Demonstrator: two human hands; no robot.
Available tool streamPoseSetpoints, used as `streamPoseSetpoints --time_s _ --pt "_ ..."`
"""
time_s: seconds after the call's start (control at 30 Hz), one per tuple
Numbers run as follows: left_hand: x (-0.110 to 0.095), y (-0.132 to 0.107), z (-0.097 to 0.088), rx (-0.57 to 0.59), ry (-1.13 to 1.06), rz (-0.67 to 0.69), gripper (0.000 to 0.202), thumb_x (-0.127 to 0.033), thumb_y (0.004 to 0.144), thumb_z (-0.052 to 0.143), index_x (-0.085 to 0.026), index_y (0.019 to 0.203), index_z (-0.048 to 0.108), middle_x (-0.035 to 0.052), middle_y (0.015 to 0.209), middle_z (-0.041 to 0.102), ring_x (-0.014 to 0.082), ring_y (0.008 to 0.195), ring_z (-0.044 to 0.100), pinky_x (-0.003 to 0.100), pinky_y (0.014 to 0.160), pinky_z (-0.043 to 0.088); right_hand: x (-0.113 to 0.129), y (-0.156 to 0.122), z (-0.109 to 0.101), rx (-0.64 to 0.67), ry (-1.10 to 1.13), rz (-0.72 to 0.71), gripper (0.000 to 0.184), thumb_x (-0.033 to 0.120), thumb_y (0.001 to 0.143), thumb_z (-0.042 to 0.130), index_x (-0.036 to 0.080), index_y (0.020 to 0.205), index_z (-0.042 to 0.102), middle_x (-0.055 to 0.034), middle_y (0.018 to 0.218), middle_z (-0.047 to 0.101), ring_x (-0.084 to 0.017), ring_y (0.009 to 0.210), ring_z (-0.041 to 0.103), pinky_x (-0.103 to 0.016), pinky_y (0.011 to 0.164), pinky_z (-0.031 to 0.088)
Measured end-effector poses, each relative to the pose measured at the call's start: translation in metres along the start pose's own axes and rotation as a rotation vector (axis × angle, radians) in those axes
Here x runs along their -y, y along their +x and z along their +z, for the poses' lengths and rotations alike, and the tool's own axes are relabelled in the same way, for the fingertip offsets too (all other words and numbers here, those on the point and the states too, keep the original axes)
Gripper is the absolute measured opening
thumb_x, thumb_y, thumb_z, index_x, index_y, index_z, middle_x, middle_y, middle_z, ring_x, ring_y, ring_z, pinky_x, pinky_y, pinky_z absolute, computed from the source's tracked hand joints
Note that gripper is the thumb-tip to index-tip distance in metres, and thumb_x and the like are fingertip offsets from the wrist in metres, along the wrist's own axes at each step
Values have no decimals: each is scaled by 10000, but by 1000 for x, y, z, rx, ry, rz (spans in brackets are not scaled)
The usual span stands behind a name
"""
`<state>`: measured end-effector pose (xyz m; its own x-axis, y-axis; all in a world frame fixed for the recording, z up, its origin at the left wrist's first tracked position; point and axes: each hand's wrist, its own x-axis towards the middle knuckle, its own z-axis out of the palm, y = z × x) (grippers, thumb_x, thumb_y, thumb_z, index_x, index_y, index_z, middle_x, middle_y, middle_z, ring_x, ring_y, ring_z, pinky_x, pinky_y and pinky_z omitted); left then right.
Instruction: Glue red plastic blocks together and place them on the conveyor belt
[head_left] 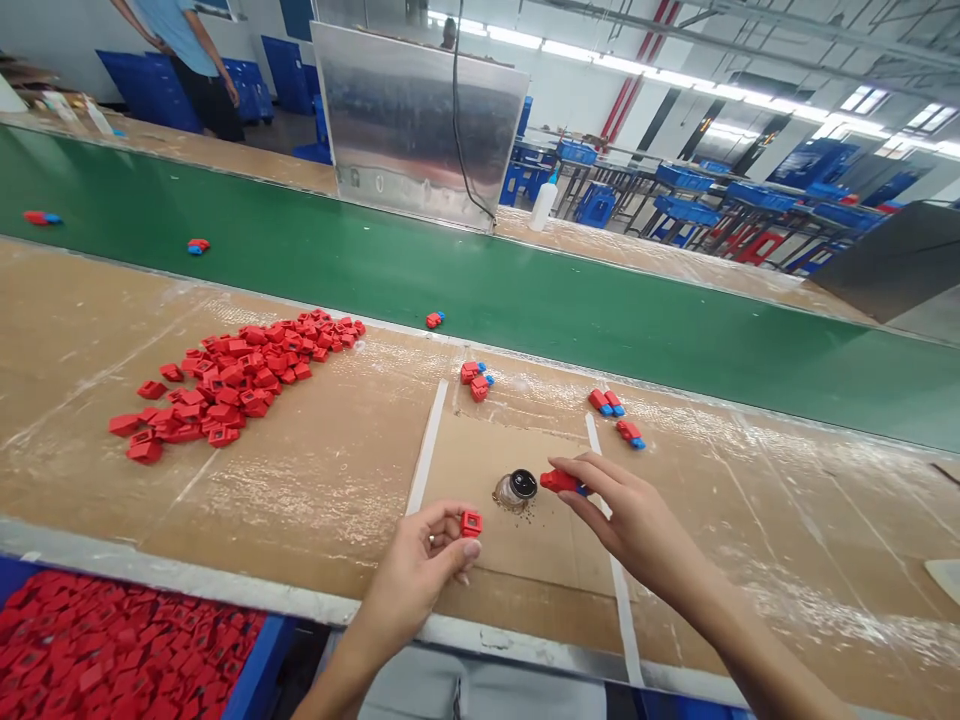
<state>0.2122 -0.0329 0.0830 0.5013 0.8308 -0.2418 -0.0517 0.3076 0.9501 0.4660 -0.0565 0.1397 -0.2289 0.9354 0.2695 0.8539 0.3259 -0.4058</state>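
Note:
My left hand (424, 565) pinches a small red square plastic part (471, 523) between thumb and fingers, low over the cardboard-covered bench. My right hand (630, 515) pinches a red piece with a blue end (561, 482), holding it just right of a small round jar with a dark lid (517, 488) that lies on the bench. A big pile of red parts (232, 385) lies to the left. Assembled red-and-blue pieces (477, 378) (606, 402) (630, 432) rest near the belt edge.
A green conveyor belt (570, 300) runs behind the bench, carrying red-and-blue pieces (435, 319) (198, 245) (41, 217). A blue bin of red parts (112, 650) sits below at left. A metal panel (416, 125) and a white bottle (543, 203) stand beyond. A person (191, 60) stands far left.

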Motion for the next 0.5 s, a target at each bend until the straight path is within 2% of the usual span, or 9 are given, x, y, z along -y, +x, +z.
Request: streamPoseSetpoints --time_s 0.2,0.5 --pt "4 2 9 -48 49 45 293 -246 833 658 -169 1116 656 14 869 614 129 773 524 233 721 452 2 1 8 64 -28 0 133 300 1017 457 231 1093 543 -39 970 642 -205 790 645 -316 671 497" --pt "9 -2 11 -57 47 59 349 -262 848 647 -175 1186 636 25 904 630 137 782 542 249 745 466 6 4 12 77 -60 -61 190 305 1034 411 204 1032 572 -57 918 623 -200 776 638 -306 690 499"
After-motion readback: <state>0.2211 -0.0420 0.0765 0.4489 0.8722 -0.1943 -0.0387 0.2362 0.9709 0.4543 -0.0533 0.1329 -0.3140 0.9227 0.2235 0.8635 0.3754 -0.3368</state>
